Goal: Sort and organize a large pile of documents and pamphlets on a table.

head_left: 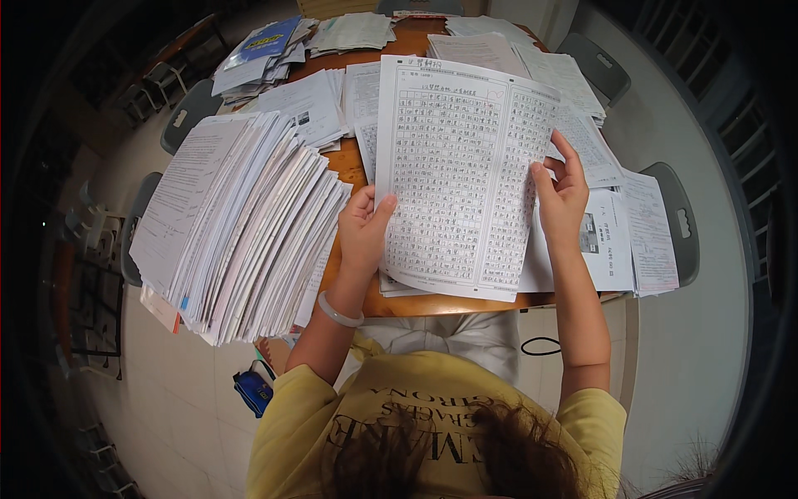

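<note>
A large sheet of paper (449, 191), covered in handwriting set in a printed grid, is held up in front of me over the table. My left hand (366, 226) pinches its left edge, the thumb lying on the front face. My right hand (564, 191) grips the right edge with thumb and fingers. Left of the sheet rises a tall, fanned stack of papers (241, 224). Behind and below the held sheet lie more papers, partly hidden by it.
The wooden table (416, 306) carries several paper piles; a blue booklet (271, 40) tops one at the far left. Loose printed sheets (652, 237) hang over the right edge. Grey chairs (675, 208) flank both sides. A blue pouch (253, 391) is low at the left.
</note>
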`<state>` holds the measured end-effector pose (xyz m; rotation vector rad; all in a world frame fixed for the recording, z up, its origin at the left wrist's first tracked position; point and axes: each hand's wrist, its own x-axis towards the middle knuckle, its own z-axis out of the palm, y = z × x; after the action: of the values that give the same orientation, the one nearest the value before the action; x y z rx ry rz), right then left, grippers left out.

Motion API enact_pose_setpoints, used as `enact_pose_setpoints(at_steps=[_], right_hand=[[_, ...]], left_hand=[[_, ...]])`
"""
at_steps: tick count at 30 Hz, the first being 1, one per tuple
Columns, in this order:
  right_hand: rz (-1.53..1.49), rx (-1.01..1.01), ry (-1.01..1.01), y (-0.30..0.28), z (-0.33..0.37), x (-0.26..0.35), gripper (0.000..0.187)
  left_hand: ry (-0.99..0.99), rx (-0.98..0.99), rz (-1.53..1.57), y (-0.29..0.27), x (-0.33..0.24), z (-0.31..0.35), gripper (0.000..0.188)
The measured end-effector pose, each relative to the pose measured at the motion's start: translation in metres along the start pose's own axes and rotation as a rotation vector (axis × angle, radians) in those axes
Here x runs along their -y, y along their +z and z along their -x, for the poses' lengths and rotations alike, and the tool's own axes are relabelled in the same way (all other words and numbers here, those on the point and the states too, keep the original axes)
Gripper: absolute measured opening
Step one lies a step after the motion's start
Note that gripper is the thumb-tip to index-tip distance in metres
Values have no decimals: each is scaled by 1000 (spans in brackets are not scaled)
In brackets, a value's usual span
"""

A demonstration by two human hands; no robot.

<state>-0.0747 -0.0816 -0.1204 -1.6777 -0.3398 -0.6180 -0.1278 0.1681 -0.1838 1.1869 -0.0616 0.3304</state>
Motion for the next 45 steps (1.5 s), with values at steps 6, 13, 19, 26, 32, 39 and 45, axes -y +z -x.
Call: enact_pose_setpoints(at_steps=[6, 13, 19, 26, 32, 39, 45], right_hand=[[47, -2, -49, -1, 1, -6, 24], [-34, 120, 114, 5, 11, -12, 16], [12, 103, 175, 5, 13, -18, 18], [-52, 104, 191, 7, 11, -18, 19], [-114, 90, 212, 11, -2, -27, 16], [-235, 158, 367, 25, -25, -64, 14], [-210, 161, 380, 29, -19, -92, 14]], left_hand=[[-11, -14, -10, 2, 0, 0, 17], [-22, -32, 6, 0, 0, 3, 18], [-24, -22, 3, -3, 2, 4, 22], [-24, -15, 30, -4, 2, 2, 22], [-39, 26, 26, -2, 5, -13, 23], [-185, 127, -48, -6, 18, -67, 26], [-188, 136, 23, -16, 44, -75, 25]])
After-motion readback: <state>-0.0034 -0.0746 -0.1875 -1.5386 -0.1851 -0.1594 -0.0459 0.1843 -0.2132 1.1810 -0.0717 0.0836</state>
